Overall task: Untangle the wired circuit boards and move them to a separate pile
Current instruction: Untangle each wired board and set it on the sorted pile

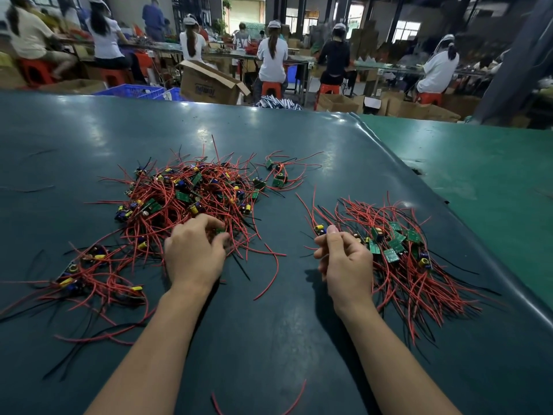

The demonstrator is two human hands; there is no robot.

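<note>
Table layout, piles L to R

On the table (269,339) I see the big tangled pile (191,196) centre-left w/ my left hand (193,254) at its near edge; smaller clump (89,277) nearer & further left; few boards (276,175) just behind-right of big pile. Sorted pile (398,259) sits right, apart, my right hand (344,265) at its left edge. Workers' benches (269,59) behind the table.

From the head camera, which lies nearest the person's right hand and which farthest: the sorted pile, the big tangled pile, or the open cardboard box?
1. Sorted pile, touching the right hand, on its right.
2. Tangled pile, to the left, under the left hand.
3. Cardboard box, far off beyond the table.
</note>
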